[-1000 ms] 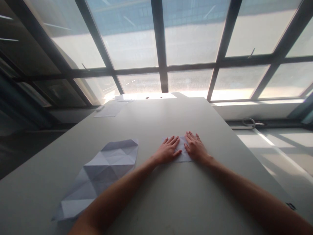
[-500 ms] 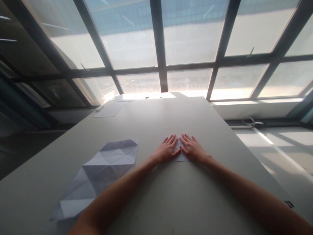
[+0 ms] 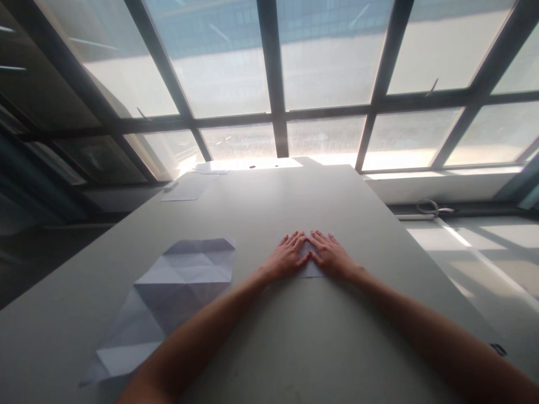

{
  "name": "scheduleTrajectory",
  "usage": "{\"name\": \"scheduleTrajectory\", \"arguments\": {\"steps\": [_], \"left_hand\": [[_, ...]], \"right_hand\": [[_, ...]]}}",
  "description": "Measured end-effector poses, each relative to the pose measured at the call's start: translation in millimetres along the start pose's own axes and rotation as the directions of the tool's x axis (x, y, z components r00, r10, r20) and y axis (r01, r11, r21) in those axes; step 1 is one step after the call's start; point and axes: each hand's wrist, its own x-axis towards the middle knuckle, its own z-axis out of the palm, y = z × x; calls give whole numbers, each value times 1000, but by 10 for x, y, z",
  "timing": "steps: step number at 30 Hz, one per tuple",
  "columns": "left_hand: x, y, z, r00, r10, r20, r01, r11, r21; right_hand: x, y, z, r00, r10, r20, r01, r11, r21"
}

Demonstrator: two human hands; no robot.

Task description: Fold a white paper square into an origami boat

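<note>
No text, label, brand, number or sign could be read anywhere in the view. The creased paper sheet [image 3: 168,297] on the counter [image 3: 295,336] was marked only by fold lines, and the small folded paper [image 3: 309,268] under the hands was seen to be blank. The sheets [image 3: 185,191] at the far end of the counter were too small and washed out for any writing to be made out.
</note>
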Motion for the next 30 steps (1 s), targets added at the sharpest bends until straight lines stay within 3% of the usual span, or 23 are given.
{"name": "scheduleTrajectory", "arguments": {"steps": [8,21,30], "left_hand": [[6,-49,23,999,9,36,-10,999,36],[24,-117,85,989,-149,-3,149,987,64],[21,-105,96,983,-184,3,182,974,132]], "right_hand": [[22,63,-3,999,26,31,-25,999,-43],[32,80,65,987,154,-40,-157,984,-81],[36,85,95,985,161,-63,-166,982,-89]]}}
